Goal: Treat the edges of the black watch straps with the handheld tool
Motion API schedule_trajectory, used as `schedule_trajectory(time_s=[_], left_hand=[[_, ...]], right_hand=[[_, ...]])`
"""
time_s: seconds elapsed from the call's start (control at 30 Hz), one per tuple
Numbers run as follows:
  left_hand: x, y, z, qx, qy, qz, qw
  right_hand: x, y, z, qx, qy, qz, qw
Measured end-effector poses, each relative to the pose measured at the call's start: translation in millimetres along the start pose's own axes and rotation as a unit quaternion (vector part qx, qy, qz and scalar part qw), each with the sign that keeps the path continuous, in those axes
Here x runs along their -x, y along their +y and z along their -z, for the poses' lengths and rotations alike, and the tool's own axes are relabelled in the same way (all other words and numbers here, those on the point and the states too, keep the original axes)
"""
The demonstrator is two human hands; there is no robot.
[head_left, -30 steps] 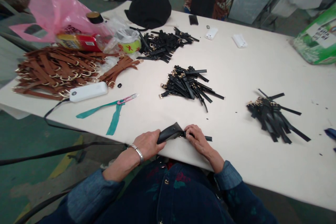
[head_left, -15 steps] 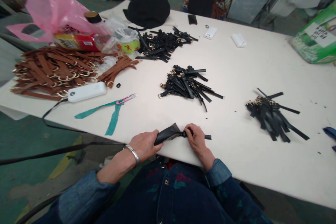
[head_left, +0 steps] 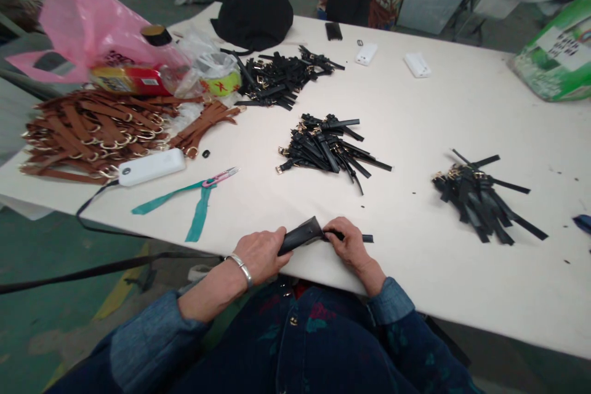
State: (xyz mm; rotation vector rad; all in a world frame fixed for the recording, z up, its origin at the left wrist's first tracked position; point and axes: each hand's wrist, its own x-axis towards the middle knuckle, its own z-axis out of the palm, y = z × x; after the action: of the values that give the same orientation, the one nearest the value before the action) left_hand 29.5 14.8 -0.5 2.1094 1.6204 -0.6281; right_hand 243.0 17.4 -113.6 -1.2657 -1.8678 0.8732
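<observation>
At the table's near edge my left hand (head_left: 261,253) is wrapped round a flat black tool (head_left: 302,236) with a cord trailing off to the left. The tool's wide end points right, towards my right hand (head_left: 347,241). That hand pinches a short black strap (head_left: 367,238), whose end sticks out to the right of the fingers. Where tool and strap meet is too small to make out. Beyond my hands lies a pile of black buckled straps (head_left: 325,144), and another bunch of black straps (head_left: 480,197) is to the right.
Pink-handled snips (head_left: 217,178) with teal ribbon and a white power bank (head_left: 151,166) lie left, near brown straps (head_left: 92,129). Farther back are more black straps (head_left: 281,74), a black cap (head_left: 253,12) and a phone (head_left: 333,31). A green bag (head_left: 558,55) stands right.
My left hand and the black tool have shifted slightly right, closer to my right hand. The right fingers now cover more of the strap's left part. The camera view has shifted slightly.
</observation>
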Motion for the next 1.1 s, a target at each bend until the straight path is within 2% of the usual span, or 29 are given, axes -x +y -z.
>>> schedule_trajectory(time_s=[0.23, 0.53, 0.8, 0.97, 1.1], left_hand=[[4.6, -12.0, 1.3, -0.021, -0.020, -0.011, 1.000], [-2.7, 4.5, 4.5, -0.042, -0.001, -0.041, 0.998], [-0.7, -8.6, 4.3, -0.054, -0.009, -0.042, 0.998], [-7.2, -0.9, 7.3, -0.067, 0.009, -0.063, 0.996], [-9.1, 0.5, 7.7, -0.044, 0.000, -0.048, 0.998]], right_hand=[[-1.0, 0.6, 2.6, 0.015, 0.009, -0.007, 1.000], [-3.1, 3.4, 3.3, -0.002, 0.011, -0.014, 1.000], [-0.6, 5.5, 1.0, -0.009, 0.023, -0.011, 1.000], [-0.3, 8.3, 0.9, -0.011, 0.027, -0.004, 1.000], [0.1, 8.4, 1.3, -0.014, 0.027, 0.002, 1.000]])
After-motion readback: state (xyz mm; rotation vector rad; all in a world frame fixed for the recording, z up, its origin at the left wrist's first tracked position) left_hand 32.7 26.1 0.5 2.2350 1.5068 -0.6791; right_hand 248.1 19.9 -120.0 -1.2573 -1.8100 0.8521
